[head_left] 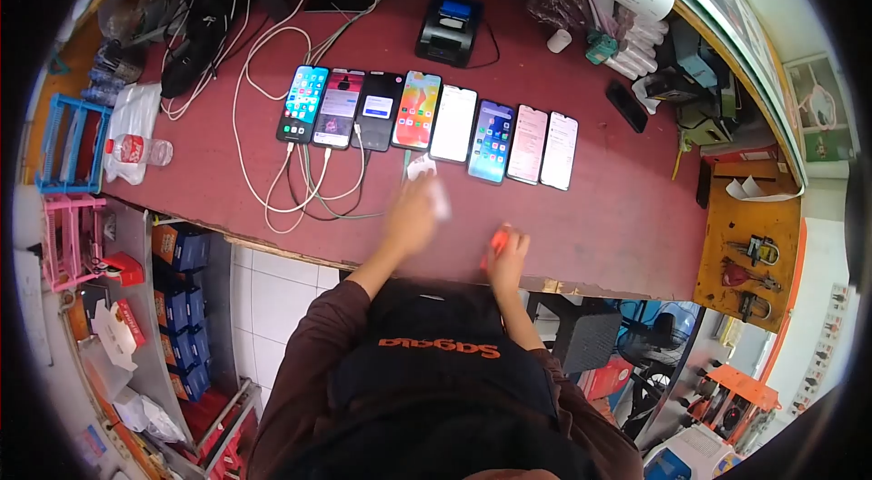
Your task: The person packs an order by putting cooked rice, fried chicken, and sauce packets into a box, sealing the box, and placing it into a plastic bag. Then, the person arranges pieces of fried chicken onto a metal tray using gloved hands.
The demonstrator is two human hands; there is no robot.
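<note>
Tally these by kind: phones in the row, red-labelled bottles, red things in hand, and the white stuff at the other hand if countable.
Phones in the row: 8
Red-labelled bottle: 1
Red thing in the right hand: 1
Total: 10
White stuff at the left hand: too blurred to count, left out.

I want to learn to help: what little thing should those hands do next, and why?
Perhaps the left hand should lay the white thing just ahead of it flat on the table: phones lie just beyond, bare table is nearer, and the right hand holds a red thing. Blur hides the left hand's grip.
</note>
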